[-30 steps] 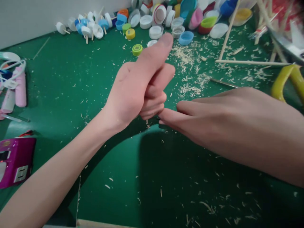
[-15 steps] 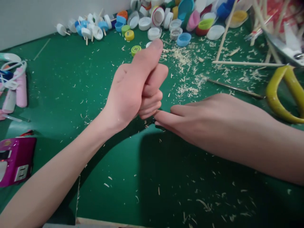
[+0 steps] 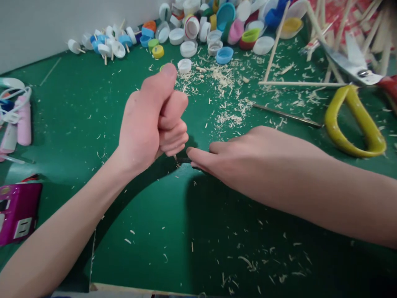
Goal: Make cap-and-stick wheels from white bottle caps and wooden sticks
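Note:
My left hand (image 3: 155, 120) is closed in a fist above the green tabletop, thumb on top. The pale tip of a thin wooden stick (image 3: 175, 157) pokes out below its little finger; the rest is hidden in the fist. Just to the right, my right hand (image 3: 238, 161) is closed low over the table, with a narrow dark blade (image 3: 185, 160) showing past its fingertips. Its handle is hidden under the palm. The blade's end lies close by the stick tip; whether they touch I cannot tell. Pale wood shavings (image 3: 228, 78) are scattered beyond the hands.
Colourful bottle caps (image 3: 189, 47) are heaped at the back. Left of them are caps on sticks (image 3: 105, 45). At right lie a yellow-handled tool (image 3: 331, 116), scissors (image 3: 356, 72) and wooden sticks (image 3: 304, 84). A purple box with a socket (image 3: 21, 215) stands at left.
My left fist has moved left, away from my right fingertips, and the stick tip and dark blade now show between them. The whole view has shifted slightly, bringing more of the scissors in.

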`<state>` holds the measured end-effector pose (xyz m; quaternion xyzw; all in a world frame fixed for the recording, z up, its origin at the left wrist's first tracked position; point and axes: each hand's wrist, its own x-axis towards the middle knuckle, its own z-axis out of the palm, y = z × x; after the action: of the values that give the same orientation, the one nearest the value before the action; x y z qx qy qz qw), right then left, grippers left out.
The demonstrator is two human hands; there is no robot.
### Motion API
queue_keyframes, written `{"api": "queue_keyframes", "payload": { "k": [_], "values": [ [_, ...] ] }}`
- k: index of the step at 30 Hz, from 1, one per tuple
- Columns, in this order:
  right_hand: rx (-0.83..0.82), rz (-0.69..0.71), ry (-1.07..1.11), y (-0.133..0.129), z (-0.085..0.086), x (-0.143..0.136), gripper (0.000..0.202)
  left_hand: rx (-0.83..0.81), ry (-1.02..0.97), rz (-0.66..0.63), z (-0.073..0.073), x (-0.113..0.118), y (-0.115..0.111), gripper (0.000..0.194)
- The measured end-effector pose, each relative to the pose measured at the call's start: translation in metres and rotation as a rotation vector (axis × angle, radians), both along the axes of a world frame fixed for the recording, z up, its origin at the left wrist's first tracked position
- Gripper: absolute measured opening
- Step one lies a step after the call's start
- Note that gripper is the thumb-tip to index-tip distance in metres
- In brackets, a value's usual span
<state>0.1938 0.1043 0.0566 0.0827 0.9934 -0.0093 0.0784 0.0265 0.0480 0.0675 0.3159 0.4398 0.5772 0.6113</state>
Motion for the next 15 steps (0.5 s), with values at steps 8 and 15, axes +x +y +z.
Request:
{"api": "queue_keyframes", "payload": {
  "k": [8,15],
  "values": [
    [0.124,-0.018,0.158,-0.004,-0.013,0.006,0.041,0.022,-0.001,-0.002,-0.001,0.0,0.0,0.062],
    [0.074,0.016,0.069,-0.003,-0.011,0.001,0.046,0.029,0.034,0.031,0.001,0.0,-0.001,0.063]
  ]
}}
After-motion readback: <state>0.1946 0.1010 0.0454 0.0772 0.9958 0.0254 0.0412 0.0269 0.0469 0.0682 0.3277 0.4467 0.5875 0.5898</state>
